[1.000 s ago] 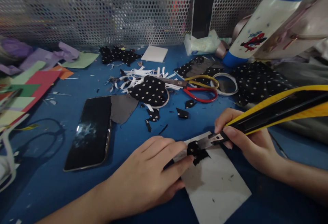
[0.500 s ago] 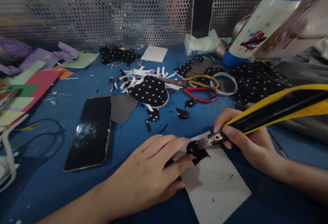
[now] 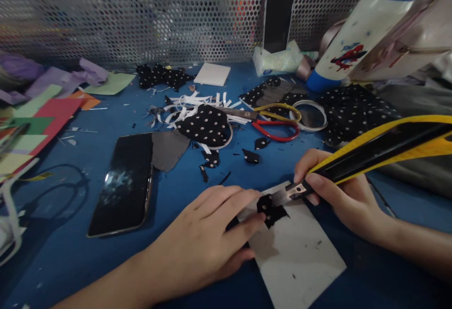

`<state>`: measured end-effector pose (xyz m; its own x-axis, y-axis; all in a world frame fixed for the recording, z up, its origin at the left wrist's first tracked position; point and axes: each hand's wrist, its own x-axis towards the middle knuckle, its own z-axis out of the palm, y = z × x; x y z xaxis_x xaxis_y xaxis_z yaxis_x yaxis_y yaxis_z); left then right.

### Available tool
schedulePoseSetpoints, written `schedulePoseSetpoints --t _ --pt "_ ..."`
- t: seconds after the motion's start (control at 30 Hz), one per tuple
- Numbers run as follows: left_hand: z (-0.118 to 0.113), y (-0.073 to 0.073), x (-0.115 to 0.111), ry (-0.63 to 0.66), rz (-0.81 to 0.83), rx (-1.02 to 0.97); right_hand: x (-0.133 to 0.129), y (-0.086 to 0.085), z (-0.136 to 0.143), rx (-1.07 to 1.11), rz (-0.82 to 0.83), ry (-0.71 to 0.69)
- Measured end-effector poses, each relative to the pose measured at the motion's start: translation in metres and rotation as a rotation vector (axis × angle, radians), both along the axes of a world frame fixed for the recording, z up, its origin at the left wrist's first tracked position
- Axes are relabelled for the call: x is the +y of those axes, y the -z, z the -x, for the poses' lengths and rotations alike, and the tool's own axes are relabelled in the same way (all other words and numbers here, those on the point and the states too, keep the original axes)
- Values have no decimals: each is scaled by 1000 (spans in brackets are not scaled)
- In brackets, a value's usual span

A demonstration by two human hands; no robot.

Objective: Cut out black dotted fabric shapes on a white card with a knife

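A small black fabric scrap with white dots [image 3: 272, 212] lies on a whitish square card [image 3: 300, 257]. My left hand [image 3: 215, 233] presses the scrap's left edge with its fingertips, holding it against the card. In my right hand [image 3: 339, 196] is a utility knife [image 3: 367, 158] with a yellow and black handle. Its silver blade [image 3: 280, 197] points left and touches the scrap's upper right part. The fingers of my right hand wrap the handle near the blade, and the handle's far end leaves the view.
Beyond my hands lie scissors [image 3: 275, 127], a larger dotted fabric piece [image 3: 205, 124] and white paper strips. A phone [image 3: 122, 184] rests at left, near coloured papers [image 3: 56, 111]. A bottle [image 3: 360, 40], another phone [image 3: 278, 17] and a perforated metal screen [image 3: 158, 17] stand at the back.
The blade has shifted very slightly left over the scrap. My left hand and the scrap look unchanged.
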<state>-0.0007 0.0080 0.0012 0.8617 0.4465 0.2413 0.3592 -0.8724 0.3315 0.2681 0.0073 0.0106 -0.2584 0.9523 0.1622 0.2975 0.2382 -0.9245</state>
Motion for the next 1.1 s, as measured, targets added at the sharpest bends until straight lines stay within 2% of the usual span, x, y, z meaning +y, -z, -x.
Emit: schedulePoseSetpoints --t 1.1 --pt "0 -1 0 -1 14 7 2 0 2 3 7 8"
